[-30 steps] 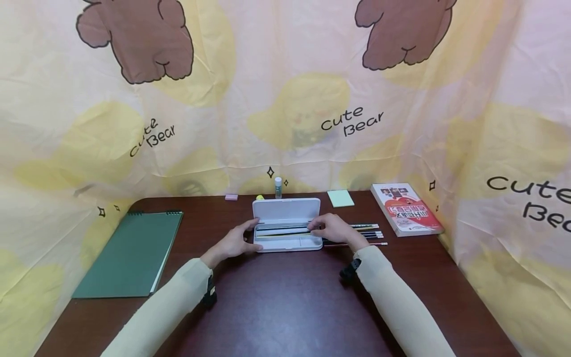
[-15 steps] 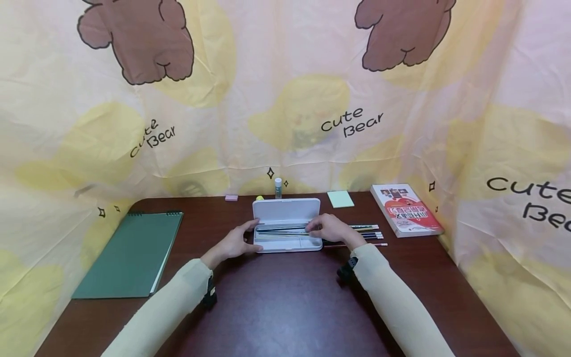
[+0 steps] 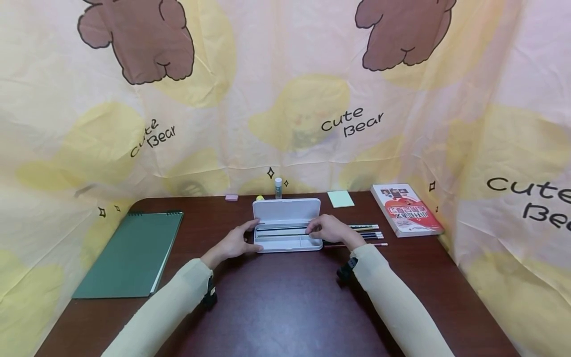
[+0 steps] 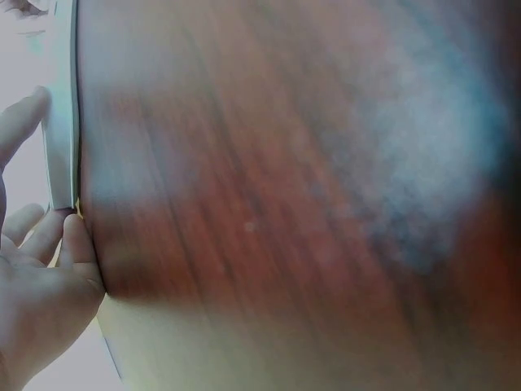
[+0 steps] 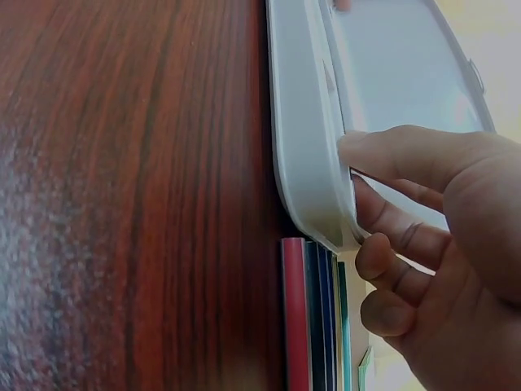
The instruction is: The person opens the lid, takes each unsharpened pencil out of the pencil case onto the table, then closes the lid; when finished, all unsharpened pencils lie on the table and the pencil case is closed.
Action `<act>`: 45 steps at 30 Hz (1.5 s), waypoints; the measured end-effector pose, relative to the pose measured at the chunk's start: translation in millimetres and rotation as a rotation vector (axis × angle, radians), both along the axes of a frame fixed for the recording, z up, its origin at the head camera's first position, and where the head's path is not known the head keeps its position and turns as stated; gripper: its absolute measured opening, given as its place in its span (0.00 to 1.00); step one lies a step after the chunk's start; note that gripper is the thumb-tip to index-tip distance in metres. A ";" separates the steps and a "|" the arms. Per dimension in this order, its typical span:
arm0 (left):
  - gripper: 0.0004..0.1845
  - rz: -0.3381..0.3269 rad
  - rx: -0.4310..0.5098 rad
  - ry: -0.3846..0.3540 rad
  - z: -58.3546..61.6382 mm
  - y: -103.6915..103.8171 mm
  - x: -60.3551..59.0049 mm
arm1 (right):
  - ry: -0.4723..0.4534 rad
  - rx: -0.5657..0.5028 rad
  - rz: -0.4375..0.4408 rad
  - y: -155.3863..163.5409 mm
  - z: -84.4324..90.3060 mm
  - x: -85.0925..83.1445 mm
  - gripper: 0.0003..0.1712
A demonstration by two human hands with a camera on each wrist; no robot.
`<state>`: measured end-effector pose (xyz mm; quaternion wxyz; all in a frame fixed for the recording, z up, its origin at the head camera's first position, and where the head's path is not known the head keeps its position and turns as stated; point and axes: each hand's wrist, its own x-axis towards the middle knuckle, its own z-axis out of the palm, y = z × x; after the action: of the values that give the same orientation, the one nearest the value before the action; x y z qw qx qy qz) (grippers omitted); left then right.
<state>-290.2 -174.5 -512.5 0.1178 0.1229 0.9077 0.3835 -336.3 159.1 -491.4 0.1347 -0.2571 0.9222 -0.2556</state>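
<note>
A white pencil case [image 3: 278,244] lies on the table with its lid [image 3: 286,210] raised at the back. Thin pencils [image 3: 278,235] lie lengthwise inside it. My left hand [image 3: 233,242] grips the case's left end, thumb at the front corner and fingers at the back one. Over the right end, my right hand [image 3: 332,229] has thumb and forefinger pinched at the pencils' right tips. In the right wrist view a dark thin end shows between the thumb [image 5: 391,155] and forefinger, just above the case rim. The rest of that pencil is hidden there.
Several loose pencils [image 3: 372,235] lie right of the case. A red-and-white book [image 3: 408,210] is at the right, a green spiral notebook [image 3: 129,255] at the left. Along the back are a glue stick [image 3: 278,188], pale green sticky notes [image 3: 340,198] and a pink eraser [image 3: 231,197].
The pencils in the case, slanted half a second ago, now lie nearly parallel to its long side. My right hand has shifted slightly left over the second; the left hand keeps its place.
</note>
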 end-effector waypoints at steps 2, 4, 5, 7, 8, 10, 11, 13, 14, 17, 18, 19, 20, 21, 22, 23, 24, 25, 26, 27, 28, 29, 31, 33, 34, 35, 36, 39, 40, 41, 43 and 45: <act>0.50 0.001 -0.001 0.004 0.3 0.1 -0.4 | -0.009 0.000 -0.012 -0.2 0.3 -0.2 0.05; 0.50 -0.002 0.002 0.008 0.4 0.2 -1.2 | -0.014 0.003 -0.025 -0.4 0.6 -0.3 0.05; 0.50 -0.004 0.003 0.008 0.5 0.3 -1.4 | -0.011 0.007 -0.029 -0.4 0.7 -0.4 0.05; 0.49 -0.008 0.005 0.009 0.7 0.3 -1.7 | -0.011 0.010 -0.035 -0.4 1.0 -0.1 0.04; 0.49 -0.009 0.005 0.008 0.7 0.3 -2.0 | -0.014 0.010 -0.037 -0.6 1.2 0.0 0.04; 0.49 -0.006 0.008 0.007 1.1 0.3 -1.9 | -0.025 0.004 -0.044 -0.9 1.9 0.2 0.04; 0.49 -0.005 0.010 0.006 1.4 0.3 -1.8 | -0.030 0.000 -0.048 -1.1 2.1 0.2 0.04; 0.49 -0.003 0.012 0.003 1.7 0.1 -2.0 | -0.038 -0.003 -0.054 -1.8 2.5 0.0 0.05; 0.49 -0.002 0.013 0.002 1.7 0.0 -2.0 | -0.038 -0.003 -0.057 -2.0 2.4 -0.2 0.05; 0.49 -0.001 0.014 -0.002 1.7 0.0 -2.3 | -0.033 0.001 -0.055 -2.3 2.2 -0.4 0.05; 0.49 0.000 0.014 -0.002 1.6 -0.1 -2.5 | -0.031 0.000 -0.054 -2.3 2.4 -0.3 0.05; 0.49 0.000 0.014 -0.003 1.4 -0.2 -2.5 | -0.028 -0.003 -0.051 -2.1 2.6 -0.2 0.04; 0.49 0.000 0.015 -0.002 1.1 -0.2 -2.8 | -0.024 -0.007 -0.051 -2.0 2.9 0.2 0.04; 0.49 -0.001 0.016 -0.001 1.0 -0.1 -3.0 | -0.023 -0.013 -0.053 -1.8 3.2 0.7 0.04; 0.49 0.000 0.016 -0.001 0.8 -0.2 -3.0 | -0.019 -0.019 -0.054 -1.3 3.4 1.2 0.04; 0.49 0.000 0.017 -0.002 0.7 0.0 -2.8 | -0.013 -0.025 -0.055 -0.7 3.4 1.8 0.03; 0.49 0.000 0.018 -0.002 0.7 0.2 -2.5 | -0.004 -0.031 -0.055 0.2 3.2 2.2 0.03; 0.49 0.001 0.018 -0.003 0.6 0.3 -2.3 | 0.004 -0.039 -0.054 1.1 3.2 2.7 0.03; 0.49 0.002 0.017 -0.004 0.6 0.5 -1.9 | 0.011 -0.048 -0.053 2.3 3.3 3.2 0.03; 0.49 0.002 0.017 -0.003 0.5 0.6 -1.7 | 0.019 -0.058 -0.050 3.7 3.4 3.4 0.03; 0.49 0.003 0.017 -0.004 0.5 0.9 -1.4 | 0.027 -0.067 -0.045 5.4 3.7 3.7 0.03; 0.49 0.003 0.017 -0.005 0.3 0.9 -1.3 | 0.035 -0.075 -0.041 7.2 4.1 3.9 0.03; 0.49 0.003 0.017 -0.006 -0.2 0.8 -1.3 | 0.036 -0.092 -0.037 11.6 5.8 5.0 0.04; 0.50 0.002 0.016 -0.006 -0.3 0.7 -1.3 | 0.035 -0.101 -0.038 17.0 7.1 6.0 0.04; 0.50 0.002 0.015 -0.006 -0.4 0.6 -0.9 | 0.030 -0.104 -0.042 20.0 7.7 6.5 0.05; 0.50 0.001 0.013 -0.005 -0.7 0.2 -1.0 | 0.028 -0.104 -0.047 23.1 8.4 7.0 0.05; 0.50 0.000 0.012 -0.003 -0.7 0.0 -0.6 | 0.026 -0.105 -0.052 26.5 9.0 7.6 0.05; 0.50 -0.002 0.008 0.001 -0.9 -0.9 0.0 | 0.024 -0.093 -0.071 37.0 10.6 9.2 0.05; 0.50 -0.003 0.007 0.001 -0.6 -1.1 0.4 | 0.025 -0.088 -0.077 40.4 11.2 9.8 0.05; 0.50 -0.003 0.008 0.000 -0.5 -1.2 0.4 | 0.030 -0.082 -0.079 44.1 11.6 10.3 0.05; 0.50 -0.003 0.010 -0.003 -0.1 -1.2 0.6 | 0.031 -0.073 -0.090 51.9 12.8 12.1 0.05; 0.50 -0.001 0.013 -0.003 -0.1 -1.0 0.4 | 0.034 -0.069 -0.097 59.8 13.1 13.6 0.06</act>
<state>-289.7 -175.5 -512.5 0.1186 0.1237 0.9049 0.3896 -322.7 218.8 -478.3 0.0976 -0.2211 0.9264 -0.2889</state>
